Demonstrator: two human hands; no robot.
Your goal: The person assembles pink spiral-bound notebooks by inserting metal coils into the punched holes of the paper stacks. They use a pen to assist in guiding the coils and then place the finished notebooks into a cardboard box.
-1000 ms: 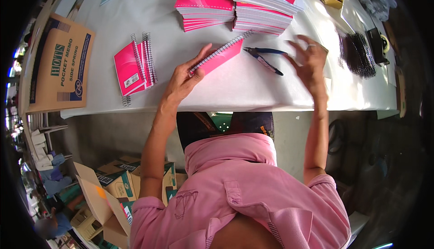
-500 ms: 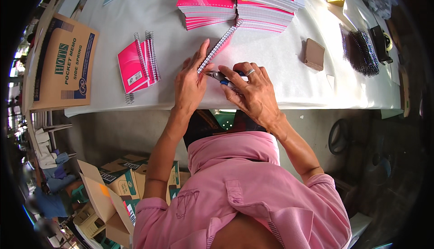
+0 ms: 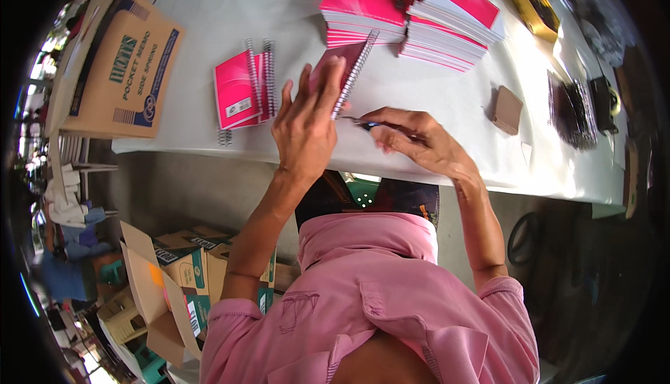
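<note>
My left hand holds a spiral notebook tilted above the table, with its dark pinkish cover showing. The silver wire coil runs along its right edge. In my right hand is a pair of pliers with dark grips, the jaws pointing left beside the coil's lower end. Whether the jaws touch the wire is too small to tell. To the left lie a few pink spiral notebooks, overlapping. Beyond my hands stand stacks of pink-covered pads with no coil visible.
A cardboard box stands at the table's left side. Toward the right are a brown block, a bunch of dark wire coils and a gold container. Open cartons sit below, left of me. The white table's edge runs before me.
The notebook has turned so that its cover shows on the left of the coil. My left fingers have spread across it. The pliers stay by the coil's lower end. The whole view has shifted.
</note>
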